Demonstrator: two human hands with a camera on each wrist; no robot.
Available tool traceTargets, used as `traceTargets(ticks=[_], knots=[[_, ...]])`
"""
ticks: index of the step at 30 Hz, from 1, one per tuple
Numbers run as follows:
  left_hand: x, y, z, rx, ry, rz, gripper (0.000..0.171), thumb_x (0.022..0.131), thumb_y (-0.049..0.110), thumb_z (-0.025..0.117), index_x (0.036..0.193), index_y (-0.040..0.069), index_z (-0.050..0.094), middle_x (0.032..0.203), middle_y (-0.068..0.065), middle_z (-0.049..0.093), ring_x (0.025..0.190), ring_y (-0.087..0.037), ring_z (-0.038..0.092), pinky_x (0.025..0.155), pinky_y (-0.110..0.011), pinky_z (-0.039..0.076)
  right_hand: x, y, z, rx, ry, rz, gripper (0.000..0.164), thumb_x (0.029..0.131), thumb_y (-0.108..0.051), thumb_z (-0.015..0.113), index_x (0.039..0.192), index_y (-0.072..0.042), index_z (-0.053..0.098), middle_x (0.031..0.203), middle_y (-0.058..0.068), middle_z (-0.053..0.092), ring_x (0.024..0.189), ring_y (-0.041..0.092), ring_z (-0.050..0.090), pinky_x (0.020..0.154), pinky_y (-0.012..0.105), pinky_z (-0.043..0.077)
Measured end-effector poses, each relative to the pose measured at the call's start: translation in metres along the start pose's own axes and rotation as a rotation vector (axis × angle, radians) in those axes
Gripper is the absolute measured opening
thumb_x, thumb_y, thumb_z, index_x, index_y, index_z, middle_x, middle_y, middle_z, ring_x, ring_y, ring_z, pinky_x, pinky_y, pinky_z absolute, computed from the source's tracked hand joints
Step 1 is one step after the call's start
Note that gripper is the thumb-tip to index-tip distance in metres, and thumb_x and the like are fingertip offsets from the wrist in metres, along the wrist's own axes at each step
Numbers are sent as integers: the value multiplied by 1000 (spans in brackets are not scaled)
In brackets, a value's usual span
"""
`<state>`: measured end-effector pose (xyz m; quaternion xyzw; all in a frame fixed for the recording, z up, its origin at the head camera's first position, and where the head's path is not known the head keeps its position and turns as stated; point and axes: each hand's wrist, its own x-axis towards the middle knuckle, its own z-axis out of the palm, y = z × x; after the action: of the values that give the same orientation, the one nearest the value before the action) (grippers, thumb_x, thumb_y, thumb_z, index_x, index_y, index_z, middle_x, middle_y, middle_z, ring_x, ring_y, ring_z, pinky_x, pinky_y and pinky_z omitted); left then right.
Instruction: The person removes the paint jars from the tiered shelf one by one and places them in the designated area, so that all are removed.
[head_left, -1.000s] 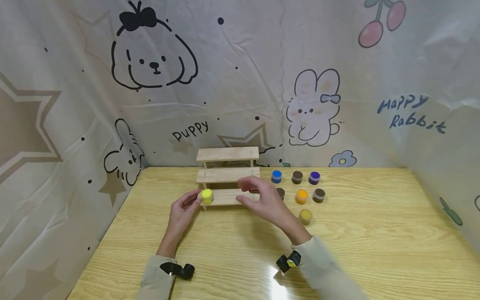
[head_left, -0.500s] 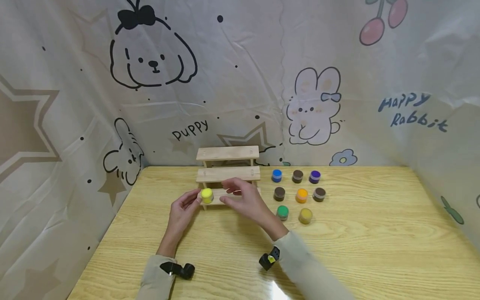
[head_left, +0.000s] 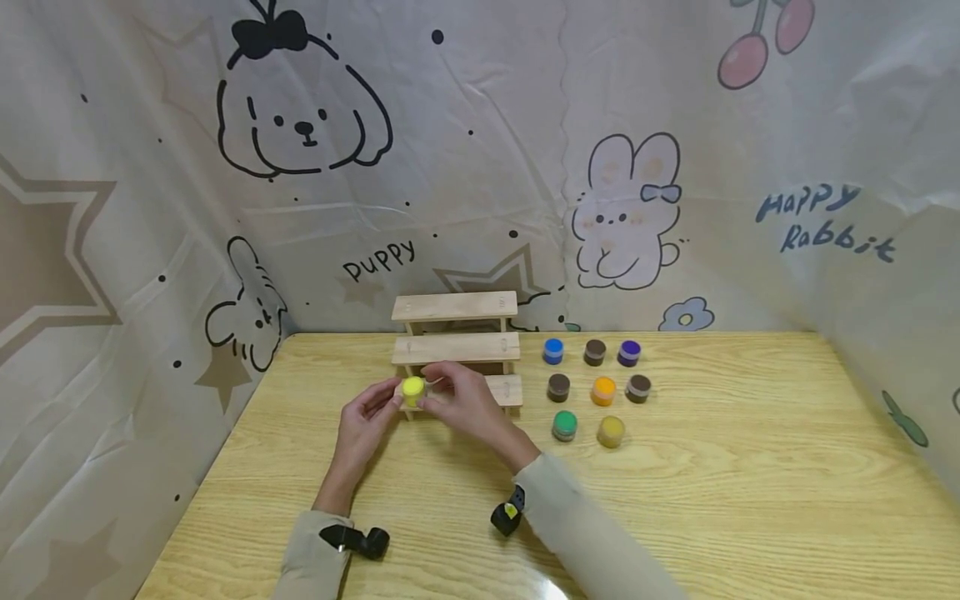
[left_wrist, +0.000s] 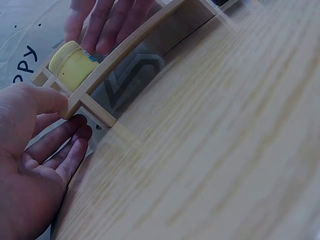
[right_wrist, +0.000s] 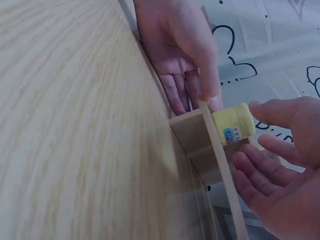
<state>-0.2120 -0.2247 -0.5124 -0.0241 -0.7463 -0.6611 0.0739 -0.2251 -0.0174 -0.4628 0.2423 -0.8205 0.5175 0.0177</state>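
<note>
A small yellow paint jar [head_left: 413, 391] stands upright at the left end of the lowest shelf of a three-tier wooden rack [head_left: 456, 348]. My left hand [head_left: 363, 433] is at that end of the rack; in the left wrist view its thumb lies against the shelf's corner, with the other fingers curled below. My right hand [right_wrist: 280, 160] is beside the jar from the right, thumb tip right at the lid and fingers loosely bent behind it. A printed label shows on the jar's side in the right wrist view.
Several paint jars stand on the table right of the rack: blue [head_left: 553, 351], purple [head_left: 629, 353], orange [head_left: 603, 391], green [head_left: 565, 426], dull yellow [head_left: 611, 432] and dark ones [head_left: 558, 387]. A printed curtain [head_left: 480, 167] hangs behind the table [head_left: 712, 500].
My right hand has moved left along the lowest shelf, from its right part to the yellow jar, uncovering the green jar. My left hand has stayed in place.
</note>
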Motion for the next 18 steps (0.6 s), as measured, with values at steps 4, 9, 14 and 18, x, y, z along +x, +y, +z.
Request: traceTargets(ticks=[4,9,14,18], knots=[[-1,1,0,-3,0,0,34,100,4,66,133,-7,64,134,-24,63,117,-16,62,96,-16,50,3,2,5,11,-3,14,41,92,-11,79,128,0,65,119,13,69,107,29,67,94,38,56],[0,1,0,-6,-1,4,35,100,4,66,133,-7,63,134,-25,63,117,-19,62,96,-16,50,6,2,8,-5,-8,30,38,93,-12,77,127,-1,66,117,10,69,107,26,67,93,34,56],[0,0,0,11,-2,3,35,100,6,67,133,-6,64,134,-23,63,116,-16,62,95,-16,51,7,4,11,-21,-13,19,31,95,-13,76,124,-2,68,116,8,71,106,24,67,91,31,56],[0,-1,-1,16,-11,2,36,101,8,67,135,-5,63,135,-22,62,117,-14,62,95,-17,51,8,5,12,-34,-10,12,30,96,-15,75,123,-4,68,116,6,71,105,22,67,90,28,56]])
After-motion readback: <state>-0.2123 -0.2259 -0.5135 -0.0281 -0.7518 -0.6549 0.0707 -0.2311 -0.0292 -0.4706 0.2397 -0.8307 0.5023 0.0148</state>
